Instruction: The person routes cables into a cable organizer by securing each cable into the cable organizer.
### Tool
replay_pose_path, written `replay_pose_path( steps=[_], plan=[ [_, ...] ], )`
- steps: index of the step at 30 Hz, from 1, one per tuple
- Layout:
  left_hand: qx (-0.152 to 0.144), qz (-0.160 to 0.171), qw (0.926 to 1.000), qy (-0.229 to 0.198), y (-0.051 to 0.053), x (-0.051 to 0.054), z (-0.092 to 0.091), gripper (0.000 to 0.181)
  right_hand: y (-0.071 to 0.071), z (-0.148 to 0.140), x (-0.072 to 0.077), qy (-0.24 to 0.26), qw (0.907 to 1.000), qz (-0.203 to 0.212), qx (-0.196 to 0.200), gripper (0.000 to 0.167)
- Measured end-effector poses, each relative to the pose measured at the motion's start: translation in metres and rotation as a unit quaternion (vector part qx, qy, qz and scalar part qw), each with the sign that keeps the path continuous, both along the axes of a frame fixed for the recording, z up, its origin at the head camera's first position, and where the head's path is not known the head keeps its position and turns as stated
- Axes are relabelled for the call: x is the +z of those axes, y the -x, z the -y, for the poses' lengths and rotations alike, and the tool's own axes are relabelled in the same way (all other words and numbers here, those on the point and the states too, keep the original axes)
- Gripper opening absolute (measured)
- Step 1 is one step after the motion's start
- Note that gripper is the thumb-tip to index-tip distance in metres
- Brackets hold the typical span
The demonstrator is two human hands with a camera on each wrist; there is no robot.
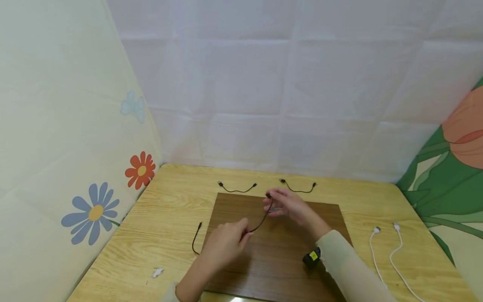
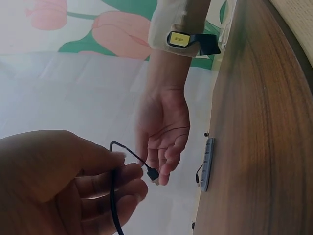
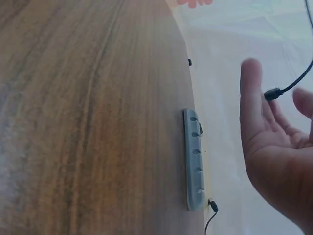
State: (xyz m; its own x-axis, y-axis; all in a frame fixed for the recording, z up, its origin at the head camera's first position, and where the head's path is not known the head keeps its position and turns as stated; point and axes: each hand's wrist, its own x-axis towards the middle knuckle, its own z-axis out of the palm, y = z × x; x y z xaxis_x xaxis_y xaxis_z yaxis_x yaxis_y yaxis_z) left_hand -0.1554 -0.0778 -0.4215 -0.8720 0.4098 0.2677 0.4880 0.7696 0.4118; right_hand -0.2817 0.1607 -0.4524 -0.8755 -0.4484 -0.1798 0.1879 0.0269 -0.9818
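My left hand (image 1: 225, 240) pinches a thin black USB cable (image 1: 263, 221) between thumb and fingers above the brown board (image 1: 271, 256). From that grip the cable rises to a black USB plug (image 2: 153, 174). The plug is right by the fingers of my right hand (image 1: 289, 205), whose fingers and thumb are spread apart in the right wrist view. Whether the plug touches those fingers I cannot tell. Behind the right hand, a grey slotted cable-holder strip (image 3: 194, 161) sits along the board's far side; the head view mostly hides it.
Two short black cables, one at left (image 1: 237, 191) and one at right (image 1: 299, 191), lie beyond the board. A black cable end (image 1: 199, 225) lies left of it. White cables (image 1: 395, 251) lie at the right. A small white piece (image 1: 157, 272) is at the front left of the wooden table (image 1: 132, 251).
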Motion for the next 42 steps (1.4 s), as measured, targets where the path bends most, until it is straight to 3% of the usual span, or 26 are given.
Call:
replay_pose_path(
  steps=[6, 14, 17, 24, 33, 42],
  plan=[
    [-0.017, 0.001, 0.9995, 0.027, 0.001, -0.009, 0.000, 0.009, 0.005, 0.002, 0.005, -0.030, 0.9989, -0.008, -0.036, 0.053],
    [-0.019, 0.032, 0.9985, 0.039, 0.000, -0.019, -0.001, 0.013, 0.012, 0.001, 0.008, -0.073, 0.9963, -0.023, -0.040, 0.050],
    [-0.024, 0.030, 0.9983, 0.043, -0.001, -0.023, -0.004, 0.015, 0.014, 0.002, 0.007, -0.124, 0.9905, -0.049, -0.033, 0.044],
    [-0.017, 0.043, 0.9965, 0.070, -0.002, -0.033, -0.013, 0.016, 0.017, 0.008, 0.001, -0.225, 0.9668, -0.116, -0.034, 0.033],
    [-0.016, 0.011, 0.9931, 0.115, -0.003, -0.044, -0.020, 0.009, 0.017, 0.013, 0.002, -0.266, 0.9560, -0.120, -0.032, 0.028],
    [-0.007, -0.001, 0.9894, 0.145, -0.004, -0.050, -0.028, 0.019, 0.018, 0.017, 0.000, -0.291, 0.9477, -0.127, -0.034, 0.016]
  ],
)
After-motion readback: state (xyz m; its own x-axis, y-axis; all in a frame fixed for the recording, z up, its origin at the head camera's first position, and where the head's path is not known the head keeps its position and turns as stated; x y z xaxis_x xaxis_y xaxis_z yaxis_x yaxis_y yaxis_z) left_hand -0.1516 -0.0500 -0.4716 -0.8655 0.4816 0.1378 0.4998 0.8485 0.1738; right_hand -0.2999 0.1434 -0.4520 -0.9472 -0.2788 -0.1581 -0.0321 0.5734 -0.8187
